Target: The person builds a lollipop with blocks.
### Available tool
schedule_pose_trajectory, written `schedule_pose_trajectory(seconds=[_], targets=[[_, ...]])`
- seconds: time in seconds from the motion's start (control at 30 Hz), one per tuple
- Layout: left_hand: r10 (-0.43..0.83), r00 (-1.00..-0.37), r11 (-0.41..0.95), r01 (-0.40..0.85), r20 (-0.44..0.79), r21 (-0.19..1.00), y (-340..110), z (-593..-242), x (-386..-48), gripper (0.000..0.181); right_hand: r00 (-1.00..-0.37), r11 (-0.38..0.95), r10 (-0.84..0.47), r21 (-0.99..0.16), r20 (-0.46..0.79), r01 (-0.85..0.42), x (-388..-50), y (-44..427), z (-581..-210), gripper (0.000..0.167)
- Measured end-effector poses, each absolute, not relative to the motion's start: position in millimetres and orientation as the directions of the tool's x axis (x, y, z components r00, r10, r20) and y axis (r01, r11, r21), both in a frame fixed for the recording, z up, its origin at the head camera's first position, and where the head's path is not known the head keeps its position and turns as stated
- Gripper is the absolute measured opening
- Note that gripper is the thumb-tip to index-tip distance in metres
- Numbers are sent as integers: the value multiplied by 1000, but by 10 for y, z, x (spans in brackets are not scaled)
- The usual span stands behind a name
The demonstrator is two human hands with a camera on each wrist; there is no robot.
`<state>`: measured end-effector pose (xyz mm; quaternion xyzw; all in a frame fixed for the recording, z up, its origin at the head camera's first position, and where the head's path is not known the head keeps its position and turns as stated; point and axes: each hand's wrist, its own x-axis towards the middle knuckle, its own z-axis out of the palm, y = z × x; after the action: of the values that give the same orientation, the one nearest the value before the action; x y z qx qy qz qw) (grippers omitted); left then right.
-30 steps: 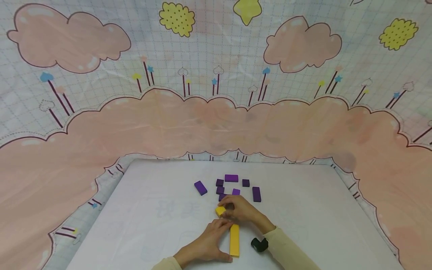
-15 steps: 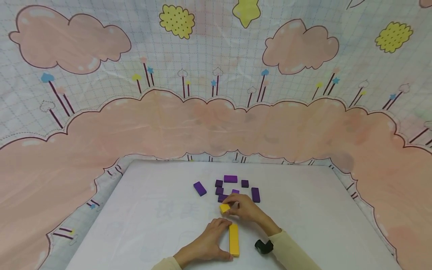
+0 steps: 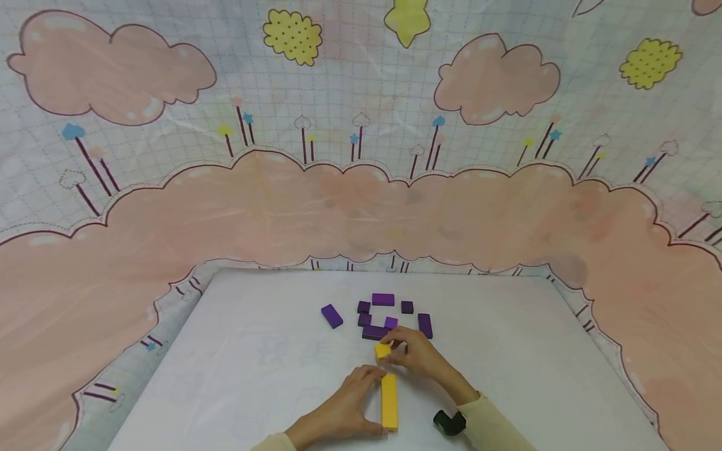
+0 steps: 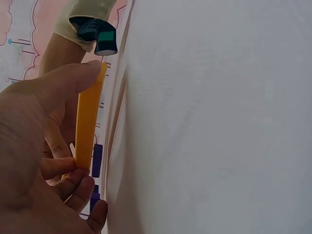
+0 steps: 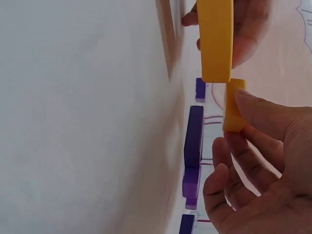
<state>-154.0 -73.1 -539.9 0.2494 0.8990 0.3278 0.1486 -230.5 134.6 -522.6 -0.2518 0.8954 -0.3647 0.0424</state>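
In the head view, my left hand [image 3: 346, 404] holds a long yellow block [image 3: 389, 403] by its two ends, thumb at the near end and fingertips at the far one. Just beyond, my right hand [image 3: 420, 358] pinches a small yellow block [image 3: 382, 351] between thumb and fingers. A short gap separates the two yellow blocks in that view. The right wrist view shows the thumb pressed on the small yellow block [image 5: 235, 107], close to the end of the long block [image 5: 216, 44]. Directly past the right hand lies a purple oblong block [image 3: 375, 332].
Several purple blocks lie on the white tabletop [image 3: 254, 376]: an oblong one [image 3: 383, 299] at the back, another [image 3: 425, 326] at right, a tilted one [image 3: 332, 316] at left, and small cubes, including a brighter one [image 3: 391, 322]. A dark wrist device [image 3: 449, 423] sits by the right sleeve.
My right hand has carried the small yellow block rightward, bringing it roughly in line with the long block's far end. My left hand stays almost still on the long block.
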Motion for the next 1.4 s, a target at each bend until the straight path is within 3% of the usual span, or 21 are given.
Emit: schedule_pose_trajectory(seconds=[0.6,0.83,1.4], targets=[[566,-819,676,396,-95,621,-791,-5387,-1559,93,-937,625,-343,-727,71,-284,-2141,1357,-5317,26],[561,-821,688,389,-108,612,-794,-5397,-1591,93,-950,651,-311,-731,-9,-206,-2139,1346,-5338,25],[552,-826,706,390,-115,592,-803,-5413,-1587,95,-950,676,-313,-703,-7,-218,-2190,1320,-5381,25]])
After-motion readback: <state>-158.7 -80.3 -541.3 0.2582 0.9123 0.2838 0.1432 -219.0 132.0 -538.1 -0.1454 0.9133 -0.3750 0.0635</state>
